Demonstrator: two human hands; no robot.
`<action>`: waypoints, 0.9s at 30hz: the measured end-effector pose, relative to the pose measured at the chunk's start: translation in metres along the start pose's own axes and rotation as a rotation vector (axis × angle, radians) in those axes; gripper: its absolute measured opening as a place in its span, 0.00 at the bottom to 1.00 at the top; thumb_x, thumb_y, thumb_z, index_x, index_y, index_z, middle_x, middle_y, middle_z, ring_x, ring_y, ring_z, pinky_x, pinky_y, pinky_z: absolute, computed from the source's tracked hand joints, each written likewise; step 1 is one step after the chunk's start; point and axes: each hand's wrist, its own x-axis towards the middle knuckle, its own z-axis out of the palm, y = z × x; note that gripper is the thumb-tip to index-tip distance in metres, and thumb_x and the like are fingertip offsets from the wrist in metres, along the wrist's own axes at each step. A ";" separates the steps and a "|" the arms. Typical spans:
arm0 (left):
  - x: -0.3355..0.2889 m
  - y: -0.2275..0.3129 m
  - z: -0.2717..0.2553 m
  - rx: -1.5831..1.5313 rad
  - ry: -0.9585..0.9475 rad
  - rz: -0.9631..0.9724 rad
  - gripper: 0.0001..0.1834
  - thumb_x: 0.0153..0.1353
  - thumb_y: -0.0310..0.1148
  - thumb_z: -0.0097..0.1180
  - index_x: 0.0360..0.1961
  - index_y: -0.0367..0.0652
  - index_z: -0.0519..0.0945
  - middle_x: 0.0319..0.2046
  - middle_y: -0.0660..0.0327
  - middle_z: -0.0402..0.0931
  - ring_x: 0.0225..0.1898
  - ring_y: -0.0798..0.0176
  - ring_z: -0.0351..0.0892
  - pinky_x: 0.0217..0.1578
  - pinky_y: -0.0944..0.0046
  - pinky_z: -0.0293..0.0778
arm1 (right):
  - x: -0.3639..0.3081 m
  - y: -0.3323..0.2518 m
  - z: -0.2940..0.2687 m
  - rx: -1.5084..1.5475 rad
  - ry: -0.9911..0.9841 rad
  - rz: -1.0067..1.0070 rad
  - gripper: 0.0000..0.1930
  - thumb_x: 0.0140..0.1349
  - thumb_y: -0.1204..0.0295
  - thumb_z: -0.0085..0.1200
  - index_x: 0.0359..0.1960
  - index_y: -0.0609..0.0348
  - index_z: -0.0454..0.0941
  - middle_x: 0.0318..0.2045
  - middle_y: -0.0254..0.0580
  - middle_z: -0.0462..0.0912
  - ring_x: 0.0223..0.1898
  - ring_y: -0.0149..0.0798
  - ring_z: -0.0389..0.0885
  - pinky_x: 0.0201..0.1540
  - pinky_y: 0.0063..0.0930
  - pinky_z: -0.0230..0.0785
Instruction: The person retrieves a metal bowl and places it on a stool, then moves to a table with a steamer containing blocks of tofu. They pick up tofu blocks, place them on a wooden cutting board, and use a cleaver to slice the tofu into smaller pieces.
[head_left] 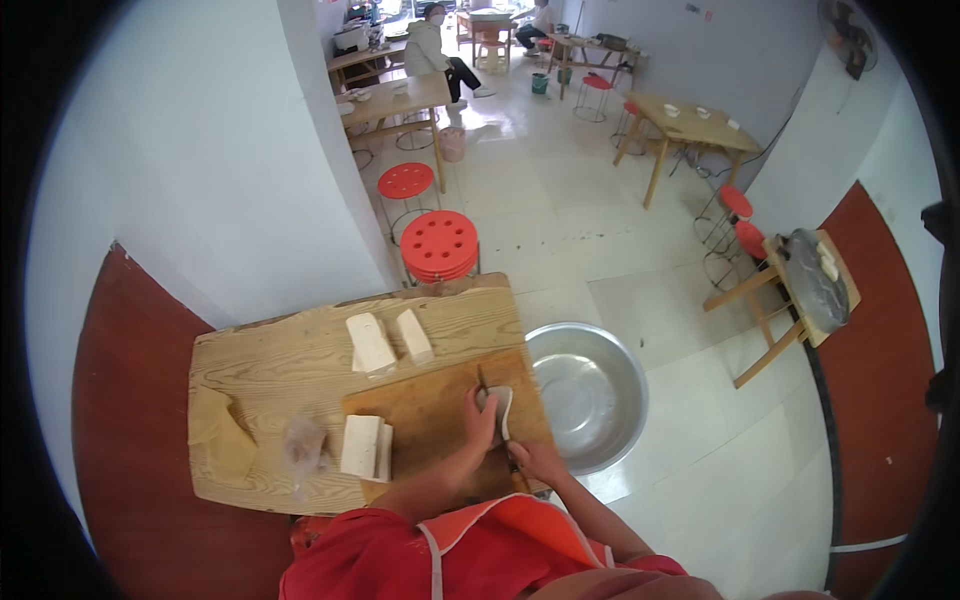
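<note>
A wooden cutting board (420, 400) lies on the right part of a wood-grained table. At its right side my left hand (481, 418) curls its fingers against a pale slab of tofu (503, 398). My right hand (536, 463) is closed round the handle of a knife (505, 425), whose dark blade runs away from me beside the slab; my left hand partly hides it. Two thick white tofu blocks (362, 446) stand together on the board's left edge. Beyond the board, more tofu pieces (371, 343) rest on the table, with a separate slab (414, 336) beside them.
A large metal basin (590, 390) stands just right of the table. A crumpled plastic bag (303, 445) and a tan cloth (222, 435) lie at the table's left. Stacked red stools (439, 245) stand past its far edge. Farther off are wooden tables (690, 120) and seated people.
</note>
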 end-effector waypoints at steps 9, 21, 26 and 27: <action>0.004 0.001 0.008 0.246 0.027 0.096 0.27 0.60 0.41 0.59 0.54 0.34 0.72 0.57 0.43 0.64 0.61 0.43 0.62 0.63 0.52 0.57 | 0.063 0.014 0.011 0.196 0.241 0.076 0.31 0.62 0.49 0.53 0.53 0.67 0.75 0.46 0.62 0.80 0.49 0.54 0.80 0.52 0.40 0.69; 0.000 -0.003 -0.003 0.158 -0.060 -0.018 0.27 0.64 0.42 0.55 0.58 0.35 0.70 0.60 0.45 0.63 0.64 0.46 0.60 0.65 0.53 0.54 | 0.015 0.019 0.015 -0.016 0.516 -0.067 0.20 0.55 0.65 0.59 0.46 0.63 0.75 0.39 0.56 0.78 0.44 0.60 0.77 0.49 0.46 0.70; 0.005 0.007 0.001 0.172 -0.028 0.023 0.28 0.63 0.44 0.56 0.58 0.36 0.71 0.59 0.46 0.65 0.63 0.46 0.62 0.64 0.52 0.56 | -0.034 -0.017 0.006 0.116 0.184 -0.152 0.24 0.56 0.62 0.59 0.52 0.60 0.71 0.39 0.59 0.77 0.44 0.59 0.77 0.48 0.47 0.69; 0.007 0.007 0.002 0.220 -0.032 0.028 0.28 0.63 0.44 0.56 0.58 0.36 0.71 0.59 0.46 0.66 0.62 0.46 0.63 0.64 0.52 0.57 | -0.037 -0.019 0.010 0.097 0.185 -0.112 0.24 0.56 0.63 0.59 0.53 0.60 0.70 0.40 0.59 0.78 0.44 0.59 0.77 0.48 0.48 0.69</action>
